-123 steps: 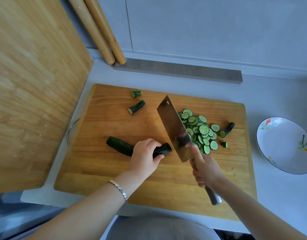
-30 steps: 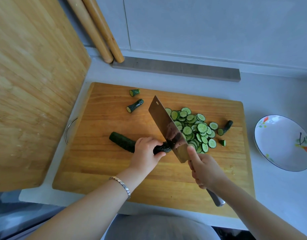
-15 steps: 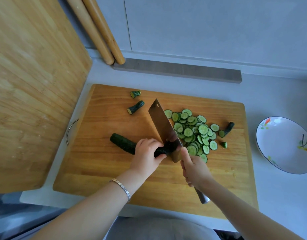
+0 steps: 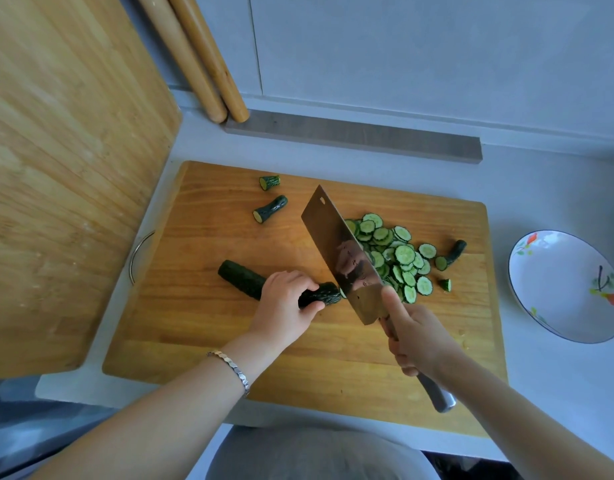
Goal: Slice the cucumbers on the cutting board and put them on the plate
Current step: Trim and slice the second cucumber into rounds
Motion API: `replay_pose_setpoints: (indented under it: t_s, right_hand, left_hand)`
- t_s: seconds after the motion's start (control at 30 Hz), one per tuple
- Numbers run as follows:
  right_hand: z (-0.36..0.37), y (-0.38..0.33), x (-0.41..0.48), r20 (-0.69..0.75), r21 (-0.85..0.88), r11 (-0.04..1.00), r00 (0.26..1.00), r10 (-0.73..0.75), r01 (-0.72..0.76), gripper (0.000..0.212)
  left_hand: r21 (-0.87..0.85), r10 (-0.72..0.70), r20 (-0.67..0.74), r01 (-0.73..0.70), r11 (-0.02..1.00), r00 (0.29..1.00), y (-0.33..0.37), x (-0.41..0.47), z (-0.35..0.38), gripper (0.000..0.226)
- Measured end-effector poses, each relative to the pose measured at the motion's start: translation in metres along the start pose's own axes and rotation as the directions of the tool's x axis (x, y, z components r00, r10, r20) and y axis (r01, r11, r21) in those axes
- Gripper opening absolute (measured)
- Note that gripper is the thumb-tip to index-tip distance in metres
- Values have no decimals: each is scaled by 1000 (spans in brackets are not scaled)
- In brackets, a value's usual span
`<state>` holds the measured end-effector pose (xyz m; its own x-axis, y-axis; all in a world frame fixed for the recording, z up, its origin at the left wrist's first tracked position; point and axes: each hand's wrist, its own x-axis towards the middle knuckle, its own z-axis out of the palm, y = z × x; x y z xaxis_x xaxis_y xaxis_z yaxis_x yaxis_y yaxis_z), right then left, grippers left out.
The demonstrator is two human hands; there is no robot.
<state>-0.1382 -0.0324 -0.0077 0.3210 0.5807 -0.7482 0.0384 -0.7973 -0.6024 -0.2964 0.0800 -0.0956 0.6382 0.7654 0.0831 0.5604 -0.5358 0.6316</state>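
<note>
Wooden cutting board [image 4: 201, 341], left hand [image 4: 284, 306] gripping cucumber [image 4: 243, 281], right hand [image 4: 416, 336] gripping cleaver [image 4: 343, 254]

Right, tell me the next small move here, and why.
Probably press the cleaver down for another thin slice. Its blade stands at the exposed right end of the cucumber, which the left hand grips; the right hand holds the handle. A long uncut stretch remains, and the plate holds none of the slices.

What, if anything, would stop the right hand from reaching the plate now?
Probably yes, it could reach: the plate lies on the same side as the right hand, with only counter between. But that hand grips the knife, so it isn't free.
</note>
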Motion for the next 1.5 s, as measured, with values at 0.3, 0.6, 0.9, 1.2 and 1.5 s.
replay_pose_setpoints:
  t_s: [0.3,0.6,0.9,1.2,1.5]
  right_hand:
    - [2,-2,6,20,-63,997,999,34,-33,56]
    - [30,9,27,-29,19,1000,1000,-12,12,54]
    - [-20,-8,13,-79,-29,993,990,-116,114,53]
    - [-54,-9,8,-51,-920,361,865,-499,154,55]
    - [-61,24,14,45,-943,155,576,-817,294,57]
  left_hand:
    - [-1,-22,17,22,1000,1000,1,-1,2,24]
    - [-24,2,15,-1,1000,1000,0,-1,0,23]
    - [120,277,-201,-258,959,940,14,12,-40,22]
    - [249,163,751,-504,827,639,75,71,-58,54]
    - [245,-54,869,-334,910,492,67,91,-21,46]
